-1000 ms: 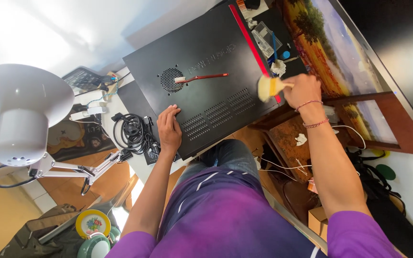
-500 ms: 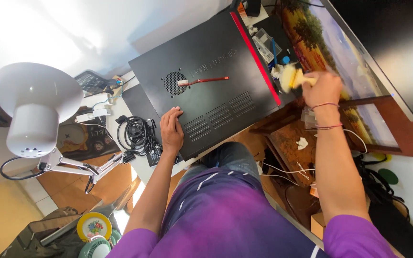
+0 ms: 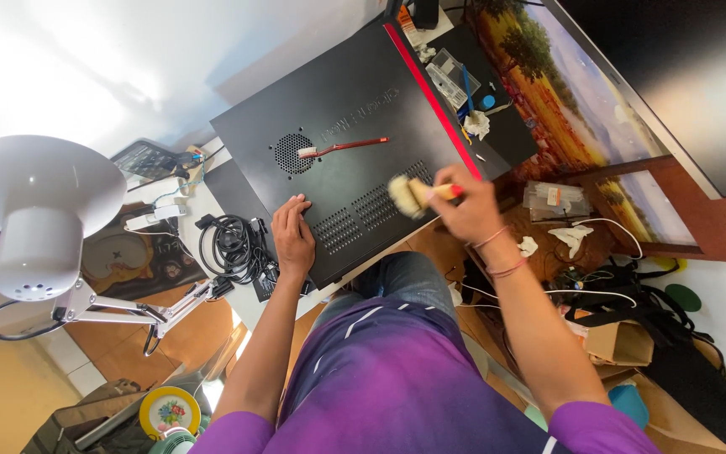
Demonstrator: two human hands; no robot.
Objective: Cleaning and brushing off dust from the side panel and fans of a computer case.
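Black sheet metal of the computer case lay flat on the desk, and the right hand gripped a pale brush over its near vent slots. The left hand pressed flat on the near edge. A toothbrush rested by the round grille, unused. A white lamp stood left, a cable coil beside it.

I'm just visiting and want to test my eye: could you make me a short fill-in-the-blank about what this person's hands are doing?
1. The right hand holds a pale-bristled ____ over the black computer case.
2. The left hand rests ____ on the case, near its edge.
3. A red-handled toothbrush lies beside the round ____ grille.

Missing words: brush; flat; vent
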